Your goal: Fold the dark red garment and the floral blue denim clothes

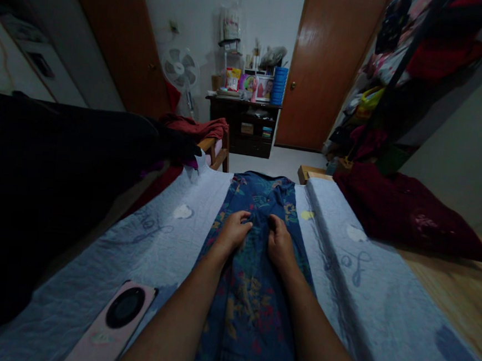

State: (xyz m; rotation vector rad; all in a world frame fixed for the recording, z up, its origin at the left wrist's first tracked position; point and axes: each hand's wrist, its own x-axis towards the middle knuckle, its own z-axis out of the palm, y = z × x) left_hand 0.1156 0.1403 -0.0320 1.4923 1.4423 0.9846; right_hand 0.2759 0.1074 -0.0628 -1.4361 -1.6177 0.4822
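A dark blue garment with a floral print (252, 304) lies lengthwise on a pale blue bedsheet (206, 200), its far end near the sheet's far edge. My left hand (233, 233) is closed on the cloth, left of the garment's middle, thumb and fingers curled inward. Facing it a short way to the right, my right hand (279, 242) also has its fingers curled on the cloth. Slight creases run between the two hands. The exact grip of the fingertips is partly hidden. A pink phone (101, 336) with a round black camera area rests left of my left forearm.
Dark clothing (77, 184) is heaped along the left. A maroon pillow (405, 215) sits at the right on a wooden surface (458, 281). Beyond the bed stand a wooden chair (225, 154), a white fan (182, 70) and a dark cabinet (250, 142).
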